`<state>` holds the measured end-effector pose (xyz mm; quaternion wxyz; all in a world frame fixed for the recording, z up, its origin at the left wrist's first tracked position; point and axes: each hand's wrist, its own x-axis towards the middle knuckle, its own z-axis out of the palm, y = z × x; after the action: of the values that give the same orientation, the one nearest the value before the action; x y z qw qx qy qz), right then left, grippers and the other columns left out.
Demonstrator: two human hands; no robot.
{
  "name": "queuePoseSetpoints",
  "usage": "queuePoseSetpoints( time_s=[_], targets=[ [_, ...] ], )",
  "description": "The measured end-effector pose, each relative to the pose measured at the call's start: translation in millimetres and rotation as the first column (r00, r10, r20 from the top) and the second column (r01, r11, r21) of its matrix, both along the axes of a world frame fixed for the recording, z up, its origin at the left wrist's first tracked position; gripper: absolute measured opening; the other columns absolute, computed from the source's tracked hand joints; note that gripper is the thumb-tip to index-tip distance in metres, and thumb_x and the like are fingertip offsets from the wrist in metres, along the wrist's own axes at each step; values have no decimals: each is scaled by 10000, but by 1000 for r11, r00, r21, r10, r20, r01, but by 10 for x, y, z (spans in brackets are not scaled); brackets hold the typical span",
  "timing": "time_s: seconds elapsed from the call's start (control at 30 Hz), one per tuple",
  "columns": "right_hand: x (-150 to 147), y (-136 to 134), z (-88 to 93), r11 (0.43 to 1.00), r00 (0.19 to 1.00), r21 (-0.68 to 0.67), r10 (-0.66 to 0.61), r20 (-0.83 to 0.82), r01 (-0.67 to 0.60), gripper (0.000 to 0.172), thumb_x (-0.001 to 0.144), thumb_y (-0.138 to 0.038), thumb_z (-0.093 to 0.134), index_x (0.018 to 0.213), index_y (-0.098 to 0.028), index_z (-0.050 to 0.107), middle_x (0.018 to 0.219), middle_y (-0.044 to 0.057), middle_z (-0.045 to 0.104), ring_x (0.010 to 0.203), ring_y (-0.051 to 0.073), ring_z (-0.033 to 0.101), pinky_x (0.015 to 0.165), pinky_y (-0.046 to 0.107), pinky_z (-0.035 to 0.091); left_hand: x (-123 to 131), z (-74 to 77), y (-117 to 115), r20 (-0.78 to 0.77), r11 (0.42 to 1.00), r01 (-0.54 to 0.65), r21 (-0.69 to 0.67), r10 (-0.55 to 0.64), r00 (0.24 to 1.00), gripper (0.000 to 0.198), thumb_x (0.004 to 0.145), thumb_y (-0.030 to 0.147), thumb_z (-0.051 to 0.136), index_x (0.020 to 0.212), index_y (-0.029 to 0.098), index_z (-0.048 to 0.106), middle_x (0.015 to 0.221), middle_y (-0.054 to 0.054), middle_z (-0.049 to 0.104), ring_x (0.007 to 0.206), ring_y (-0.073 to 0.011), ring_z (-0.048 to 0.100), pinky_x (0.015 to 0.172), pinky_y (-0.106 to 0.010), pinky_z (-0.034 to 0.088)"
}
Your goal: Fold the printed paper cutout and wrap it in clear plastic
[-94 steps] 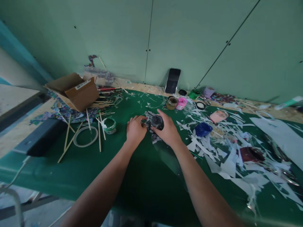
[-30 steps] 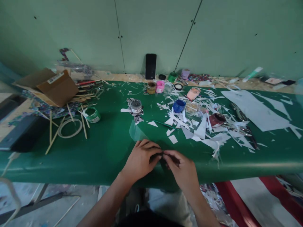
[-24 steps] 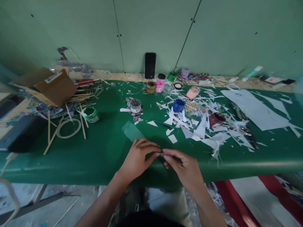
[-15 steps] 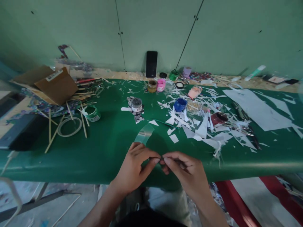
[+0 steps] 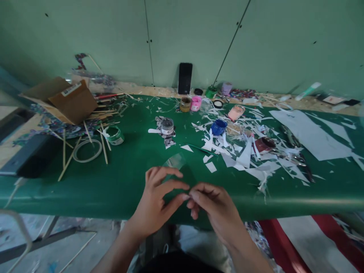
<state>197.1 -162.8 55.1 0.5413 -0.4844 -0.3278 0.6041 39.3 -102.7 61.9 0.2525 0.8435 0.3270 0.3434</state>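
My left hand (image 5: 155, 203) is held over the front of the green table cover (image 5: 85, 193), its fingers apart. Its thumb tip meets the fingertips of my right hand (image 5: 214, 204), which are pinched together; whatever lies between them is too small to make out. Just beyond my left fingers shows a strip of clear film (image 5: 175, 161); whether it touches the hand I cannot tell. Farther back, a small grey paint jar (image 5: 167, 126) stands on a patterned paper cutout (image 5: 170, 142). A thin green stick (image 5: 201, 149) lies among white paper scraps (image 5: 211, 167).
A blue paint jar (image 5: 218, 127), a dark red jar (image 5: 264, 144) and many scraps cover the right side. At left are an open green jar (image 5: 114, 135), a tape ring (image 5: 87, 160), wooden sticks (image 5: 64, 149) and a cardboard box (image 5: 74, 102). A phone (image 5: 185, 78) leans on the wall.
My left index finger has lifted away from its thumb and the left fingers have spread. Both hands have shifted slightly left. The right hand keeps its pinch. The view has turned a little.
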Motion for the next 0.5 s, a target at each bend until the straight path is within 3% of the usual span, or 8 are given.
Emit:
queuePoseSetpoints(
  time_s=[0.1,0.2,0.3,0.37,0.5],
  targets=[
    [-113,19,-26,994,989,48,-106,104,102,237,800,-414,654,732,-187,657,607,-10,647,480,88,571,489,210,482,7,-54,-76,85,979,-203,-30,205,975,88,825,265,643,841,215,572,875,-26,615,876,-181,585,744,-324,428],
    [-219,32,-2,990,972,75,-132,192,119,237,810,-412,632,724,-191,641,593,-15,628,511,100,586,504,210,488,-37,-81,-177,127,967,-133,-217,163,978,33,876,217,542,849,209,559,811,-16,634,771,-140,613,683,-270,479],
    [-329,28,18,991,955,94,-119,270,97,232,804,-414,620,720,-198,643,585,-10,628,531,113,591,504,211,482,-121,-78,-280,160,933,-47,-358,111,981,154,867,275,553,996,204,598,964,-65,679,898,-177,642,775,-300,520],
    [-397,32,4,994,947,97,-81,310,53,233,807,-413,609,725,-200,650,594,-8,632,543,115,594,507,208,476,-174,-79,-328,170,900,-79,-430,166,971,185,847,322,585,976,196,625,933,-67,697,867,-183,654,757,-300,531],
    [-369,53,-52,996,943,89,-36,332,6,248,837,-411,582,719,-196,622,589,-16,611,513,100,573,499,204,462,-279,-125,-309,163,791,-215,-573,367,916,232,860,373,558,754,190,654,714,-29,689,690,-152,651,624,-252,519]
  ],
)
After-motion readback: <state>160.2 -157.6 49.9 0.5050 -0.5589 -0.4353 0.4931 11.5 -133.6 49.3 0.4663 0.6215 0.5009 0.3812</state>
